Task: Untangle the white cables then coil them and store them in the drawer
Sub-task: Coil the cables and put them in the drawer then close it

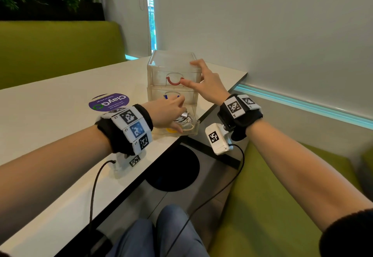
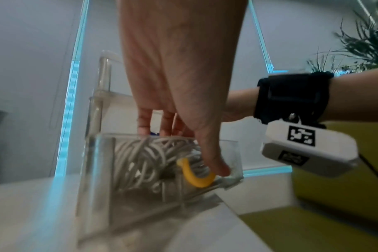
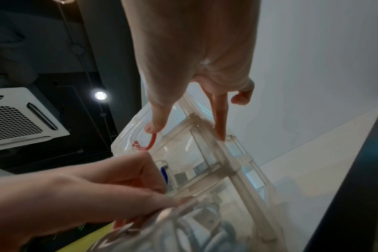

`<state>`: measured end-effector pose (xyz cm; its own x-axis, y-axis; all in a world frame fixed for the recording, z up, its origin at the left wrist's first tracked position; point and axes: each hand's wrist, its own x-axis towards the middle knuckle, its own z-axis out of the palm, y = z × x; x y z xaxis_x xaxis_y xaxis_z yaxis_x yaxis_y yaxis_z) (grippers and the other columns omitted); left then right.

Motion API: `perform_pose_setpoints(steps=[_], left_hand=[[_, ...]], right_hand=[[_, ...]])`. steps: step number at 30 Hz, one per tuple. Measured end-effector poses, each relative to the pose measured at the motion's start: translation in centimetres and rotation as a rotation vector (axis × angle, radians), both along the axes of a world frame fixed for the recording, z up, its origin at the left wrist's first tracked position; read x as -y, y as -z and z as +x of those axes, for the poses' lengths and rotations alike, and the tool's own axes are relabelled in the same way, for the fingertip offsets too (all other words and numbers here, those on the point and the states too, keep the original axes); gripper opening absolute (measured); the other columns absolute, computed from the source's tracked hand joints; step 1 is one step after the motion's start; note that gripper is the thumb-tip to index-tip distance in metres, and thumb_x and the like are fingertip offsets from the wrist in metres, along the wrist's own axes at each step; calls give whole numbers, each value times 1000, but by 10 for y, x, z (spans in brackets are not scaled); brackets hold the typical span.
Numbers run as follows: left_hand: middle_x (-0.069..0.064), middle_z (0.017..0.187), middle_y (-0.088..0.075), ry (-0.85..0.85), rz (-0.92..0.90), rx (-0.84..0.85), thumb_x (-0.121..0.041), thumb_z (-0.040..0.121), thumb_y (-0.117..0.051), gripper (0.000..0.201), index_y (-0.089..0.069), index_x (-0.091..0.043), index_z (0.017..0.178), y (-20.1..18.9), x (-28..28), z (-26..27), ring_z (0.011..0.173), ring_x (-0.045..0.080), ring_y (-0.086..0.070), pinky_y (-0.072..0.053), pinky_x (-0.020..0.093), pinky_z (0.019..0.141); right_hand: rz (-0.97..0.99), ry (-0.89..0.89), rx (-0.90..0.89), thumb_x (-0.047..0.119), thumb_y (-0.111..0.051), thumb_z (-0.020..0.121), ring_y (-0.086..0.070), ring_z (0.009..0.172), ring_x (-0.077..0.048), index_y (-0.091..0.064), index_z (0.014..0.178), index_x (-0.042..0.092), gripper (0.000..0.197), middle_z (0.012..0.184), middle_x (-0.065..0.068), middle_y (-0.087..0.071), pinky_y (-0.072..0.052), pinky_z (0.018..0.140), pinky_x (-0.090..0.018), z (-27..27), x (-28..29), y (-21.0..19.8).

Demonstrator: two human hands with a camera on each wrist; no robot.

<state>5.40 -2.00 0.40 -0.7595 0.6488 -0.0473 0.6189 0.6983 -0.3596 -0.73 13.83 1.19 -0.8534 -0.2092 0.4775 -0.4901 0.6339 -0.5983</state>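
White cables coiled in the open bottom drawer

We see the white cables (image 2: pixel 145 160) lying in loose, overlapping loops inside the clear bottom drawer (image 1: pixel 194 124), which is pulled out from a clear three-tier drawer unit (image 1: pixel 172 62) near the corner of the white table. The drawer has a yellow curved handle (image 2: pixel 195 177) on its front wall, and the coils fill much of its floor. Above it we see the two other drawers closed, one with a blue handle (image 1: pixel 166 96), the top one with a red handle (image 1: pixel 174 81).
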Motion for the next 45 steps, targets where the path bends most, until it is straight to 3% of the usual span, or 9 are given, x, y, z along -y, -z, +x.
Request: perform_pose_setpoints(steps=[8,15,18,23,30,37,39,42,45], left_hand=[[9,117,-51,-20,-32,-8,-53,78,-61,72,-45,-5,129,-10,-10,4,100,21,-54,-46,27,81],[12,135,-33,-35,-10,-75,-47,98,-21,59,-30,-9,141,8,-4,14,120,26,-39,-39,40,99],[11,128,-37,-28,6,-162,-47,96,-15,57,-43,-10,129,7,-2,14,115,25,-37,-35,39,93],[1,99,-42,-27,286,65,-19,96,-48,27,-64,-8,115,4,-3,1,88,13,-39,-38,24,80],[9,101,-68,-34,493,30,-14,88,-62,19,-73,-5,100,-4,-4,2,82,16,-58,-42,20,73],[4,65,-60,16,202,-2,-37,83,-57,35,-70,-7,95,-15,-8,18,63,20,-51,-49,31,59],[3,76,-62,22,34,-28,-53,79,-60,50,-64,-13,108,-13,-9,21,70,20,-52,-48,31,61],[6,90,-66,67,-70,-135,-37,90,-52,30,-65,-14,104,-4,-6,21,81,23,-61,-45,29,64],[6,92,-64,24,3,-84,-36,94,-47,28,-63,-15,106,-5,1,15,85,24,-61,-46,32,66]], right_hand=[[-21,12,24,44,-65,81,-48,71,-5,-36,130,20,63,104,2,-53,-38,64,-19,3,2,1],[-12,33,27,49,-64,79,-52,87,-18,-36,129,21,64,117,-5,-58,-50,85,-44,8,4,2],[-7,37,24,50,-64,79,-52,88,-20,-36,129,21,65,115,-4,-59,-49,86,-46,9,6,1],[-5,42,24,51,-64,78,-50,85,-19,-36,129,21,65,112,-3,-59,-49,86,-48,9,4,3],[-21,52,44,53,-64,77,-48,85,-20,-36,128,23,66,99,2,-57,-47,88,-50,10,4,3],[-37,31,49,47,-66,78,-55,92,-23,-37,128,20,64,109,-3,-60,-48,86,-41,14,4,1],[-38,26,51,46,-66,79,-56,94,-23,-37,129,20,63,113,-5,-60,-48,85,-36,14,3,1],[-35,24,58,46,-65,80,-55,88,-19,-36,129,21,62,108,-1,-57,-44,76,-29,13,3,0],[-14,24,54,49,-65,78,-58,89,-22,-38,126,23,61,105,4,-54,-50,81,-38,13,3,-1]])
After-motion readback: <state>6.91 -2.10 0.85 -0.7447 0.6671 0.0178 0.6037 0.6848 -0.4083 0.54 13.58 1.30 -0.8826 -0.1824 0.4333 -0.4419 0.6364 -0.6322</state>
